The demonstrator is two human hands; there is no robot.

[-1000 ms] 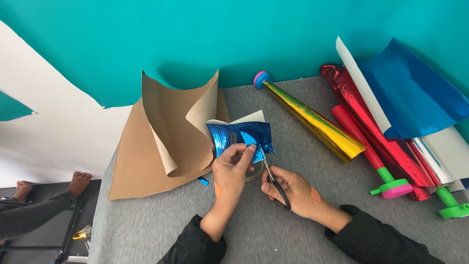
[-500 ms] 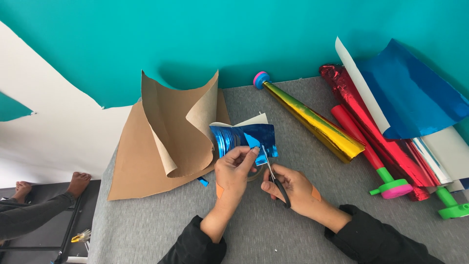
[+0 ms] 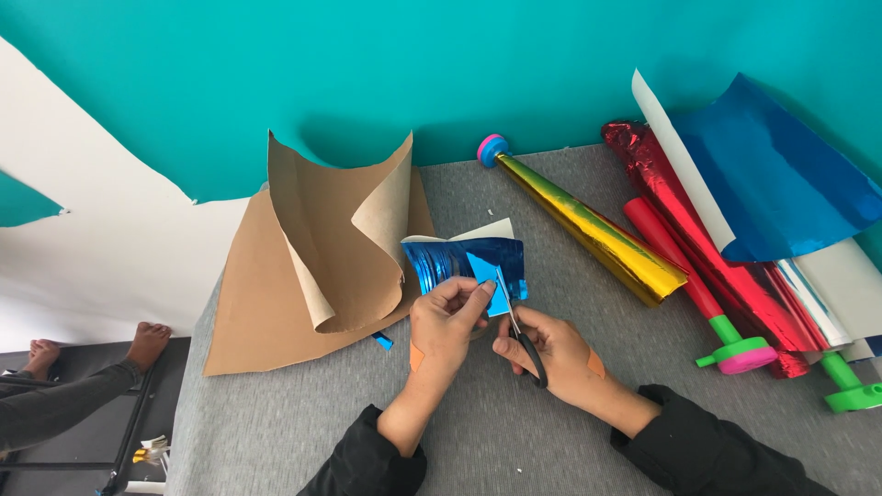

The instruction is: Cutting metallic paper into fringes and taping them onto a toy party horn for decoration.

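A: Where is the blue foil sheet (image 3: 455,262)?

B: Over the middle of the grey tabletop (image 3: 303,413), just right of the curled brown paper (image 3: 340,243). The left hand (image 3: 446,321) pinches its near edge; the right hand (image 3: 547,349) is closed around the scissors (image 3: 519,326), whose blades are in the foil.

A: How will it handle?

B: Probably light, thin, floppy and slippery, easily creased. Hold it close beside the cut.
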